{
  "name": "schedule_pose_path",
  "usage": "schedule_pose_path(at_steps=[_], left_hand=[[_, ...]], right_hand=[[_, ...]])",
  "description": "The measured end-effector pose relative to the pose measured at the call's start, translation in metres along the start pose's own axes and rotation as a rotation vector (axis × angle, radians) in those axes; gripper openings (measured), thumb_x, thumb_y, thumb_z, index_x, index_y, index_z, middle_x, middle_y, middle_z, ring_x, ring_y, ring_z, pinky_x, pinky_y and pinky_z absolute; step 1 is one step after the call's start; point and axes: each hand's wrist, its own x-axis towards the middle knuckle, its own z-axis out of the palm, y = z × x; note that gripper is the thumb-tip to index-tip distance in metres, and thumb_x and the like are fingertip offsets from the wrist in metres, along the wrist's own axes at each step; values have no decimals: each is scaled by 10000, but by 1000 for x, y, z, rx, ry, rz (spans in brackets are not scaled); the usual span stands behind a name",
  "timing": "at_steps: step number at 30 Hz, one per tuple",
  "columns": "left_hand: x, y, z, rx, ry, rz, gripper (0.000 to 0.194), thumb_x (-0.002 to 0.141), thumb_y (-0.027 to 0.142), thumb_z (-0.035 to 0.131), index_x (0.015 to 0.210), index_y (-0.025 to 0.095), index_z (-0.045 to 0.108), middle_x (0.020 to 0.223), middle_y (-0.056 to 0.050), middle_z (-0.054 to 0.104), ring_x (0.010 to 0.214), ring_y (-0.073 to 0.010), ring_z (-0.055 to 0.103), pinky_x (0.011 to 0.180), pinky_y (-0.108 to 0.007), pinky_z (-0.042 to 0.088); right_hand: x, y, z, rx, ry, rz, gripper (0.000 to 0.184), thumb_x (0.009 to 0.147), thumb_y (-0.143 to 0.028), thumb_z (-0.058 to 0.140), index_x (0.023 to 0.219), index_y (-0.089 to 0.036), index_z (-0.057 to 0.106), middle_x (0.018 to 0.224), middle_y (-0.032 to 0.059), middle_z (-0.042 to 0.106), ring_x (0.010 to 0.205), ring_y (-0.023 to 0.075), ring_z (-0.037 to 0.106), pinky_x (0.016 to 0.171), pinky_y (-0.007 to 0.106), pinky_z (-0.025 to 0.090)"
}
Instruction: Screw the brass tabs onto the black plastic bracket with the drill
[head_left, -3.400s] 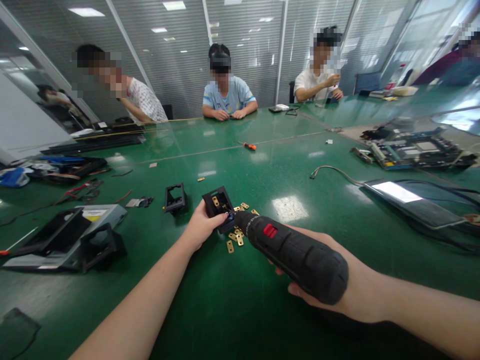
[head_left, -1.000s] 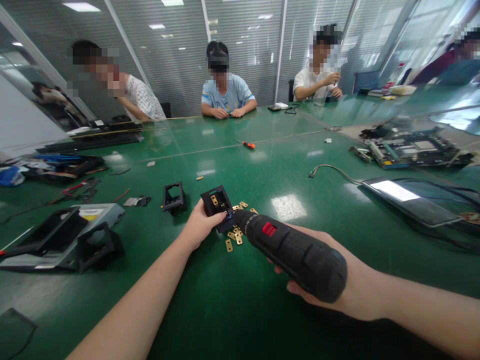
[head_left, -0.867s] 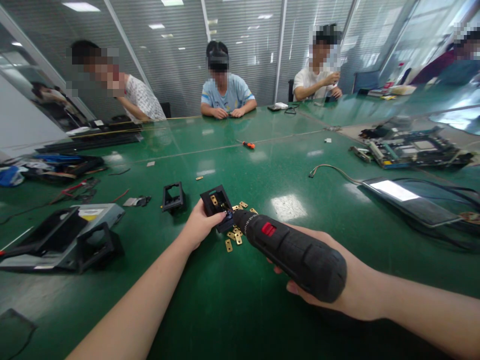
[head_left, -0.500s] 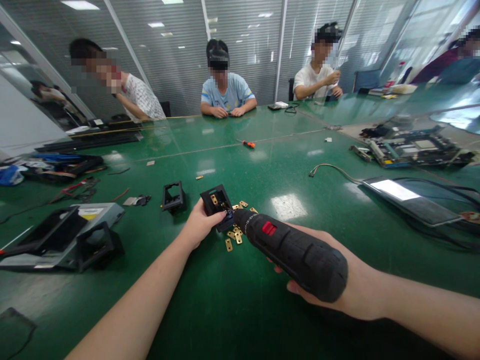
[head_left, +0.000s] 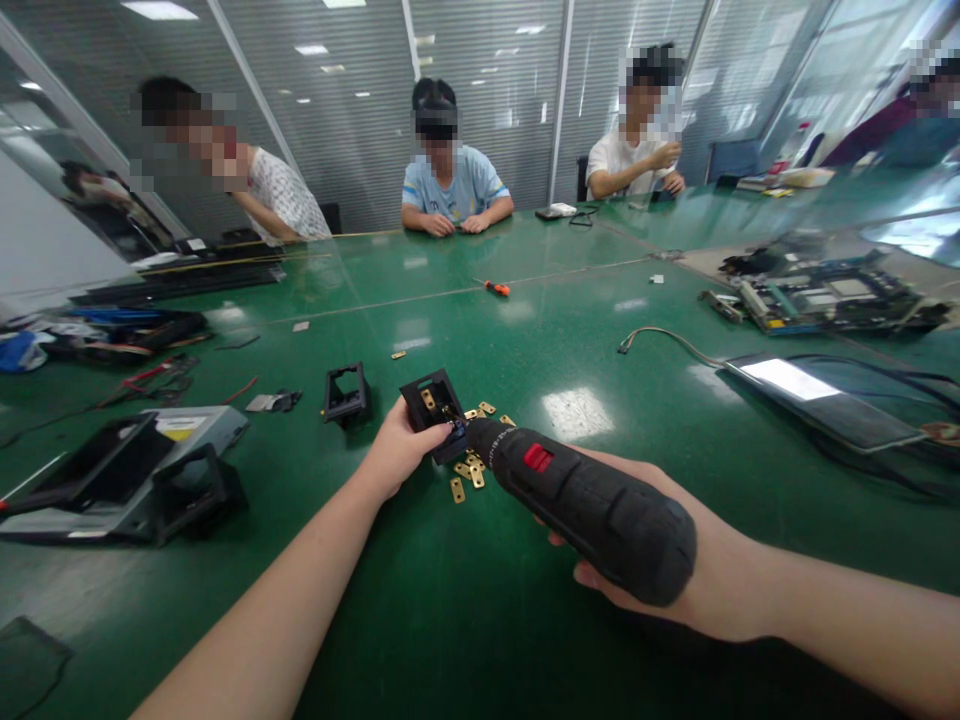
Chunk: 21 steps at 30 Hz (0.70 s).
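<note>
Left hand (head_left: 396,450) fingers clenched on a black plastic housing (head_left: 437,415), thumb over its near edge; housing sits tilted, open side up, just above or on the green worktop (head_left: 585,340), can't tell which; one brass plate (head_left: 427,399) visible inside it.

Right hand (head_left: 667,540) fingers wrapped round a black power drill (head_left: 592,510) with a red switch on top; nose of the drill points left and away from the wearer, right at the housing's right side by the left thumb; bit contact too small to confirm.

Loose brass plates (head_left: 477,474) scattered beside and partly behind the housing, some under the drill nose; a lone brass piece (head_left: 398,355) lies farther out; second black frame (head_left: 347,393) stands just left of the housing; third black frame (head_left: 196,495) by the grey metal case (head_left: 202,430) on the left.

Orange screwdriver (head_left: 497,289) lies mid-worktop, well apart from the hands; right side has a dark flat device (head_left: 825,405) with cables, circuit boards (head_left: 840,290) beyond it; wires (head_left: 161,375) and a blue-and-black bundle (head_left: 120,335) far left.

Three people (head_left: 456,190) sit across the worktop; a fourth person (head_left: 900,135) partly in view at far right.
</note>
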Motion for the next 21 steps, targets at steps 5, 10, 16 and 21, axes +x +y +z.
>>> schedule_pose_path(at_steps=[5,10,16,21], left_hand=[[1,-1,0,-4,-7,-6,609,651,346,895,1188,184,660,1196,-103,763,1127,-319,709,1084,-540,510],[0,-1,0,-12,-1,-8,609,647,338,899,1183,181,655,1193,-102,764,1125,-316,709,1085,-537,511],[1,-2,-1,-17,-11,-7,624,654,347,899,1201,180,648,1227,-111,758,1145,-314,711,1086,-531,516],[1,-5,-2,-20,-2,-5,611,656,354,902,1190,186,657,1189,-108,768,1125,-323,716,1066,-541,529]], right_hand=[[-4,5,-2,-55,20,20,626,822,-201,781,1427,-226,623,1023,75,778,864,235,763,722,330,675],[-6,8,-4,-70,20,-1,722,803,-167,790,1484,-231,560,1051,69,782,897,242,771,756,335,673],[2,-3,-1,9,-23,21,662,815,-195,797,1446,-184,598,1032,69,775,879,223,745,740,290,646],[3,-1,-2,5,-24,-8,699,805,-129,790,1462,-228,573,1075,41,774,903,195,740,787,261,633]])
